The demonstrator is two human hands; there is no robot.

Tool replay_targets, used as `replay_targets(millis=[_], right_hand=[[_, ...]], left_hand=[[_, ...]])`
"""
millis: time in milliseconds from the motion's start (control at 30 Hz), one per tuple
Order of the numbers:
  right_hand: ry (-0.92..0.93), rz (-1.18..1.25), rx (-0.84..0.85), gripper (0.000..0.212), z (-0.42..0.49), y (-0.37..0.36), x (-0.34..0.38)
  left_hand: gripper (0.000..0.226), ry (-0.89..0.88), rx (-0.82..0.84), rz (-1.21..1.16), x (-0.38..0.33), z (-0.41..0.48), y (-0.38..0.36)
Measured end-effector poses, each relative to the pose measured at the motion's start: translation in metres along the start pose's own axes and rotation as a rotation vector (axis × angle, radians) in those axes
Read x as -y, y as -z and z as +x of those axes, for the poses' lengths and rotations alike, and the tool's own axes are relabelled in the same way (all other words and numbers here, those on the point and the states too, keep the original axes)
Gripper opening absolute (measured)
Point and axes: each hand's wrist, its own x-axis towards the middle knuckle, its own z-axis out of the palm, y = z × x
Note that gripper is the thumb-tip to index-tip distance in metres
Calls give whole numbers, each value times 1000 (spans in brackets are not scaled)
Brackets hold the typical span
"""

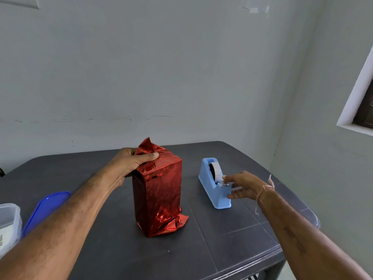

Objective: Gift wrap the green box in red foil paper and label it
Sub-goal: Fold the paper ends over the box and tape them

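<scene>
On the table, left hand clamps the foil-wrapped box at its top — right hand, fingers spread, touches tape on the dispenser.

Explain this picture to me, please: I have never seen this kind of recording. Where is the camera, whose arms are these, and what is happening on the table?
There is no machine here. A person wears a wide-angle camera on the head, so the one picture looks forward and down along their own arms. On the dark table a tall box stands upright, covered in red foil; loose foil sticks up at its top and bunches at its base. The left hand grips the box's top, thumb pressing the fold down. The right hand reaches to the blue tape dispenser beside the box, fingertips at the tape's free end; whether it already pinches the tape is unclear. At the left edge lie a blue lid and a clear container.
</scene>
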Motion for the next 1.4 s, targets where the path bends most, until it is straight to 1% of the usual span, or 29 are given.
replay_targets(millis=[33, 67, 167, 267, 433, 467, 567, 600, 700, 867, 967, 1033, 1100, 1167, 1200, 1300, 1400], right_hand=[[-8, -1, -1, 28, 0, -1, 3], [-18, 7, -3, 28, 1, 0, 4], [-15, 87, 1, 39, 5, 1, 2], [0, 185, 20, 32, 3, -1, -3], [42, 339, -2, 20, -8, -9, -19], [52, 351, -14, 22, -9, -11, -24], [71, 380, -45, 38, -9, -16, -35], [72, 399, -51, 41, -9, -17, -39], [92, 457, -64, 41, -6, -19, -49], [81, 482, -97, 46, -1, -20, -61], [77, 497, -88, 43, -1, -21, -66], [99, 521, -82, 37, -4, -22, -69], [130, 532, -82, 31, -6, -25, -73], [156, 537, -94, 30, -7, -27, -76], [165, 538, -95, 30, -8, -28, -78], [177, 550, -74, 34, -10, -28, -84], [186, 599, -60, 34, -11, -29, -89]], left_hand=[[32, 3, 0, -1, 0, 0, 0], [34, 6, 0, -4, 0, 1, 0], [43, 7, 7, -14, 0, 0, 0], [44, 3, 3, -17, 1, 0, 0], [49, 6, 3, -17, 1, 1, 0], [50, 6, 3, -17, 2, 0, 0], [50, 2, 1, -14, 2, -1, 1], [49, 1, 0, -14, 2, -1, 1], [49, -1, -4, -14, 1, -2, 0], [52, 5, -9, -6, 1, -1, 0], [53, 12, -11, 0, 1, 1, 0], [53, 15, -11, 5, 1, 2, 0], [60, 14, -14, 3, 0, 1, 0], [69, 15, -15, 6, 1, 1, 1], [68, 15, -15, 7, 1, 1, 0], [56, 12, -19, 10, 0, 0, 0], [55, 22, -24, 18, -1, -1, -1]])
